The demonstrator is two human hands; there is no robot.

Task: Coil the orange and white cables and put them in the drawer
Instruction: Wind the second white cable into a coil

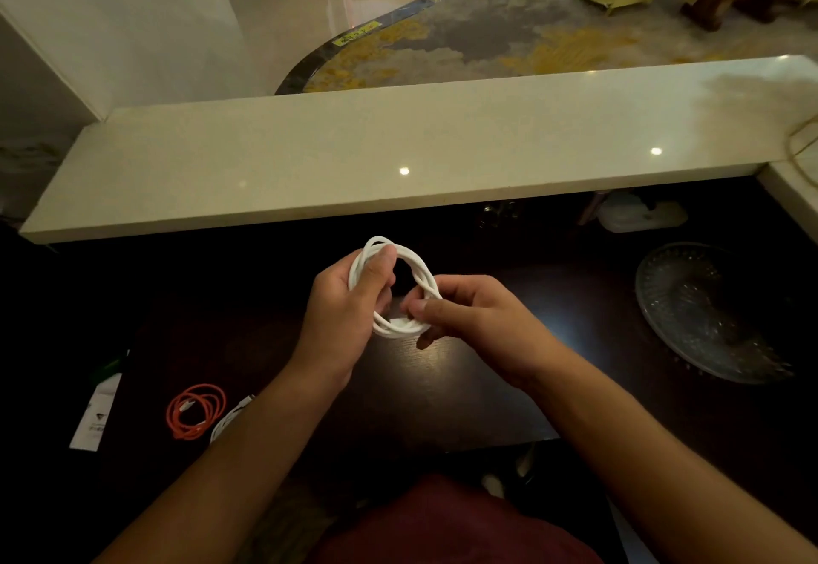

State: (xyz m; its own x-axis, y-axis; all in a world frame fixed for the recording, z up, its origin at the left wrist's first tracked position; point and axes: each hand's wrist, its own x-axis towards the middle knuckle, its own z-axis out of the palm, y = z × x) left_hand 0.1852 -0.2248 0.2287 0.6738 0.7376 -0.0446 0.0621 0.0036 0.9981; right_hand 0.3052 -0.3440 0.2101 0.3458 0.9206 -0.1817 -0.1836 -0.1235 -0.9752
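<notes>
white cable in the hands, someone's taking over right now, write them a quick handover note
Left hand grips the coiled white cable on its left side; right hand pinches the lower right of the loops.
The coil is held above the dark wooden desk.
Coiled orange cable lies on the desk at front left, another white cable beside it, partly hidden by the left forearm.
Done: orange coiled, white nearly coiled.
Left: finish the white, put the cables in the drawer, which is not in view.

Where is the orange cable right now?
The coiled orange cable lies on the dark table at lower left of the head view, beside a white cable under the left forearm.
</notes>
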